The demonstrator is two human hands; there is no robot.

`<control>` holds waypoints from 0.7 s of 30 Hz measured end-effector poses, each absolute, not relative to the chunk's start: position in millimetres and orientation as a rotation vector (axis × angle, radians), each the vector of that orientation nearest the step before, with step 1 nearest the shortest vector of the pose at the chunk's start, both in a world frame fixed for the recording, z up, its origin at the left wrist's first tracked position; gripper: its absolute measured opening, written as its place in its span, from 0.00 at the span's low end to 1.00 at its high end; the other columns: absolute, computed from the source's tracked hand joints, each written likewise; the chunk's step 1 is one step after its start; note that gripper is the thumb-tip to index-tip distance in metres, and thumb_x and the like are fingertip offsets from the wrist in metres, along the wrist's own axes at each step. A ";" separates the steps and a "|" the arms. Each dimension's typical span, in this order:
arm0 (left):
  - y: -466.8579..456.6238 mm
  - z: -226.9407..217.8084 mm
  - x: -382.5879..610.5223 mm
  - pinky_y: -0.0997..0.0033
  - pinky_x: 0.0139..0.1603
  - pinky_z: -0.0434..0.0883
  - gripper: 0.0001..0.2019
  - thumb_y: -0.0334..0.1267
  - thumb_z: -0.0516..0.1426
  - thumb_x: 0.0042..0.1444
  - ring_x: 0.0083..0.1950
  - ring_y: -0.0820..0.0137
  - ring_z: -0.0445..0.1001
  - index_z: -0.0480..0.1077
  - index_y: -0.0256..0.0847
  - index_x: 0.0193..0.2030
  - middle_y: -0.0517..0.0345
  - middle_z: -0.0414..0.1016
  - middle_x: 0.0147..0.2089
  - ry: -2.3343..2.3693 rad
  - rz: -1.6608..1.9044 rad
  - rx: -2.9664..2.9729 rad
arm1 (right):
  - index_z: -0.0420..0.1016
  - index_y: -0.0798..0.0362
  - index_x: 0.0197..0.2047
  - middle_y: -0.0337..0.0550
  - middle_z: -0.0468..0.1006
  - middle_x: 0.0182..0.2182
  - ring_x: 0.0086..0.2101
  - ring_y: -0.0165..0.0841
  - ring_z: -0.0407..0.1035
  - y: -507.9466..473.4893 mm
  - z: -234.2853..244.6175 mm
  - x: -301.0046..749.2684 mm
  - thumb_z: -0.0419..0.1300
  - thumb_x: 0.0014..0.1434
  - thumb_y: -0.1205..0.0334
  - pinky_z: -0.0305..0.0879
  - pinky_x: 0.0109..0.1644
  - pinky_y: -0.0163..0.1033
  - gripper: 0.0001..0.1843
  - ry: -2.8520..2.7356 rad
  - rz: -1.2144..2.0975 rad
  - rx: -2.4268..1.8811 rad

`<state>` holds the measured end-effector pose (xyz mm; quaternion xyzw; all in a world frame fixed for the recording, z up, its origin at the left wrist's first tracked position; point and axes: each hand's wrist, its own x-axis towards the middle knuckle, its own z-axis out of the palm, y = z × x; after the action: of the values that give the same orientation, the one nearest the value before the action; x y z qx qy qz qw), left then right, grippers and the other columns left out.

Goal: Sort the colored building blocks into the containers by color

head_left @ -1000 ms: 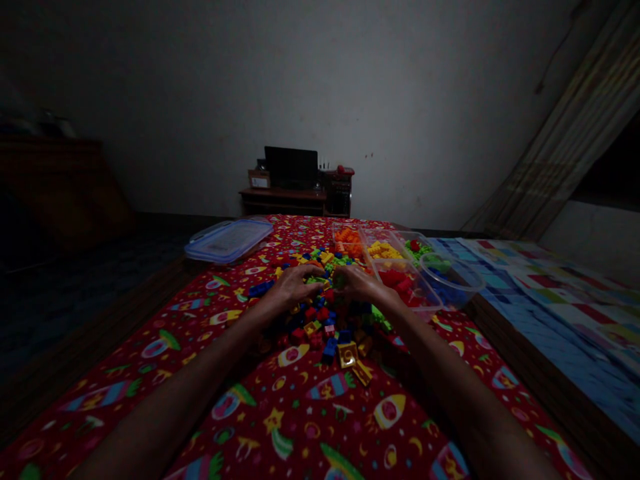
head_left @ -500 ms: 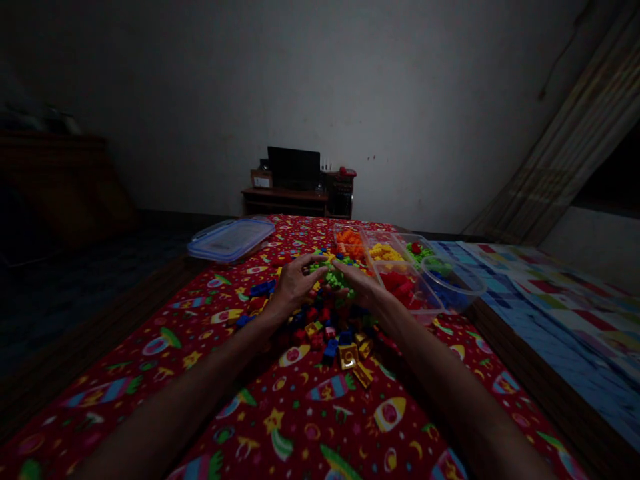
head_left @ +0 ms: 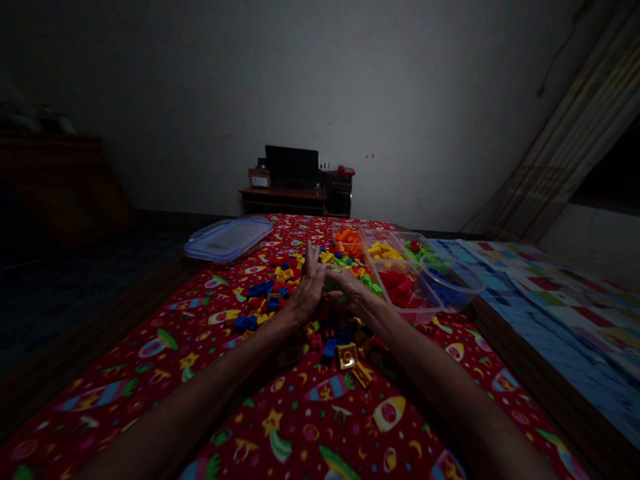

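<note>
The left hand stands flat with fingers spread upward, palm against the curled right hand, above the loose pile of mixed coloured plastic building blocks on the red rocket-print cloth. Small green plastic blocks show between the palms; whether the right hand grips them cannot be told. For a secure hold, press both palms together underneath and lift level, clear of the clear plastic sorting tray just beside.

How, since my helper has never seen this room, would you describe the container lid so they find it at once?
Start at the big red rocket-print cloth. Go to its far left edge, left of the pile of toy bricks. The lid lies flat there: clear, rectangular, blue-rimmed, unlike the brick-filled sorting tray on the right.
</note>
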<state>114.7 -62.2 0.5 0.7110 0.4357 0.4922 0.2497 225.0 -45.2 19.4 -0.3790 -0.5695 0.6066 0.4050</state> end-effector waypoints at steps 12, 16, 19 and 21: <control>-12.8 3.4 50.2 0.52 0.64 0.59 0.28 0.38 0.51 0.55 0.64 0.59 0.61 0.53 0.41 0.63 0.44 0.63 0.62 1.466 1.695 1.563 | 0.72 0.57 0.38 0.35 0.69 0.19 0.19 0.22 0.62 39.5 83.1 373.1 0.61 0.50 0.62 0.54 0.20 0.26 0.11 -1.381 0.655 -1.390; -6.2 -6.1 43.4 0.53 0.63 0.62 0.27 0.36 0.52 0.52 0.61 0.59 0.65 0.56 0.40 0.61 0.45 0.65 0.60 1.493 1.696 1.464 | 0.76 0.60 0.37 0.40 0.72 0.20 0.18 0.24 0.63 78.4 77.1 430.1 0.61 0.50 0.66 0.58 0.23 0.29 0.10 -1.535 0.215 -1.900; -7.9 -9.3 42.3 0.53 0.62 0.64 0.27 0.37 0.52 0.53 0.61 0.59 0.65 0.57 0.41 0.61 0.45 0.64 0.60 1.497 1.665 1.461 | 0.78 0.62 0.36 0.45 0.75 0.23 0.21 0.26 0.66 97.0 65.7 453.9 0.61 0.50 0.67 0.59 0.25 0.29 0.10 -1.702 0.075 -2.082; -11.2 -8.9 42.1 0.53 0.61 0.65 0.26 0.38 0.51 0.54 0.61 0.58 0.66 0.57 0.42 0.61 0.46 0.64 0.60 1.518 1.633 1.456 | 0.78 0.62 0.37 0.48 0.76 0.25 0.22 0.27 0.67 105.7 59.3 462.9 0.61 0.51 0.65 0.58 0.24 0.29 0.11 -1.766 0.027 -2.132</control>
<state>42.1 -11.2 -8.9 0.5312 0.5539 0.5956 0.2372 462.9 105.7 59.3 -0.7568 -0.6268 0.0096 0.1853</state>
